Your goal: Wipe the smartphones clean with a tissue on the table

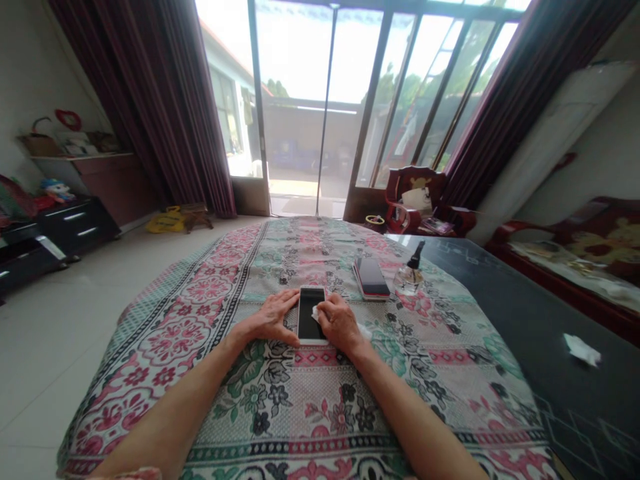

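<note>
A floral pink-and-green patterned tablecloth covers the near table, and a dark glossy tabletop adjoins it on the right. The left hand lies flat and open, its fingers steadying the left edge of a white-framed smartphone with a black screen at the cloth's centre. The right hand pinches a small white wipe against the screen. Farther right lie a red-cased phone and a clear spray bottle with a black nozzle.

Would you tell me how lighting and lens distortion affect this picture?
Head view: the window is blown out by backlight; the phone, left hand and right hand pinching a wipe are evenly lit and sharp; the wide lens bows the curtains.
</note>
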A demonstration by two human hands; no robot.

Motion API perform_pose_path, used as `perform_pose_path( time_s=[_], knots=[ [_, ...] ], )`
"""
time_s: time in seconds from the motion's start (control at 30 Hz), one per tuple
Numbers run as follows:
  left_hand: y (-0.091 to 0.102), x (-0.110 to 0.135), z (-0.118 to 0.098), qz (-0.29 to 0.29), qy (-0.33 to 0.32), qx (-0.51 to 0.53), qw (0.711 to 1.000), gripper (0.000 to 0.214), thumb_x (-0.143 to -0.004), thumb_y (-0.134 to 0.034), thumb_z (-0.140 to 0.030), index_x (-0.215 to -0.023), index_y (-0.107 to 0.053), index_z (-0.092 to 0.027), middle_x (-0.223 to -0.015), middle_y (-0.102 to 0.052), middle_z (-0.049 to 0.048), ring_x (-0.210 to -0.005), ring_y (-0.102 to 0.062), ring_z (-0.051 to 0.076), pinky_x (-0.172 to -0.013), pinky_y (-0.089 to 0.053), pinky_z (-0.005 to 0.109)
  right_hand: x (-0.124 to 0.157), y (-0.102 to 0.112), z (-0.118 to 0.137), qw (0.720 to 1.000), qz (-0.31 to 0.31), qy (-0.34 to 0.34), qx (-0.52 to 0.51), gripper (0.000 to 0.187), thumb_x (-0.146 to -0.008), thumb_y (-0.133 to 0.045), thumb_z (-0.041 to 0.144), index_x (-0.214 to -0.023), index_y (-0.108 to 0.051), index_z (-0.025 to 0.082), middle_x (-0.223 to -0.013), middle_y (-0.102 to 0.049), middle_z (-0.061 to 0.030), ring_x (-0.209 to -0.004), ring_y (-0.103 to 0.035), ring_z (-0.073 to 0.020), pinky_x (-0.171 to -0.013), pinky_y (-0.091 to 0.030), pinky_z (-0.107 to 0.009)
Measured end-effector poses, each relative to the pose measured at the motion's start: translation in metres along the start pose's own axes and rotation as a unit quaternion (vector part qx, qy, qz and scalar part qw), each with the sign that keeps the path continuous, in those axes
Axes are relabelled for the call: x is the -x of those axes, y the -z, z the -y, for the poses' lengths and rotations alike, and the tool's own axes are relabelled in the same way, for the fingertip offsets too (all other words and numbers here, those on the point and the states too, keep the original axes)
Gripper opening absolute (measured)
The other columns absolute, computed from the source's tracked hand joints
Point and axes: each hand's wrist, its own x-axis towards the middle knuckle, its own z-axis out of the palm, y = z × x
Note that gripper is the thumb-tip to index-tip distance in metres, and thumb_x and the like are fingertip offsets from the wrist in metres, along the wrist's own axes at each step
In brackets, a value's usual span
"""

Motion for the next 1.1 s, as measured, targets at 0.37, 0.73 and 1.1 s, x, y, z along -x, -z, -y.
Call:
perform_pose_path(
  time_s=[0.37, 0.73, 1.1],
  knots=[
    [-0.003, 0.000, 0.004, -0.002, 0.001, 0.002, 1.000, 0.122, -0.052, -0.069, -0.076, -0.150, -0.020, -0.021, -0.156, -0.020, 0.0115, -0.141, -0.018, 0.036, -0.115, -0.015, 0.047, -0.014, 0.000, -0.002, 0.999, 0.022, 0.023, 0.044, 0.019, -0.090, -0.052, 0.019, -0.082, -0.070, 0.020, -0.088, -0.057, -0.0046, -0.088, -0.053, -0.0155, -0.082, -0.040, -0.024],
    [0.001, 0.002, -0.001, 0.014, 0.015, 0.017, 1.000, 0.119, -0.054, -0.070, -0.074, -0.149, -0.020, -0.025, -0.157, -0.018, 0.0108, -0.142, -0.015, 0.036, -0.115, -0.013, 0.050, -0.060, -0.016, -0.022, 0.998, 0.004, -0.011, 0.069, 0.021, -0.090, -0.052, 0.022, -0.088, -0.072, 0.022, -0.088, -0.059, -0.0050, -0.087, -0.053, -0.0159, -0.082, -0.038, -0.024],
    [0.000, 0.001, 0.000, 0.016, 0.015, 0.011, 1.000, 0.118, -0.056, -0.069, -0.074, -0.150, -0.019, -0.022, -0.156, -0.018, 0.0121, -0.142, -0.014, 0.036, -0.115, -0.012, 0.050, -0.014, -0.001, 0.000, 0.993, 0.047, 0.094, 0.047, 0.019, -0.091, -0.052, 0.025, -0.085, -0.071, 0.024, -0.091, -0.057, -0.0028, -0.089, -0.051, -0.0154, -0.085, -0.036, -0.028]
  ],
)
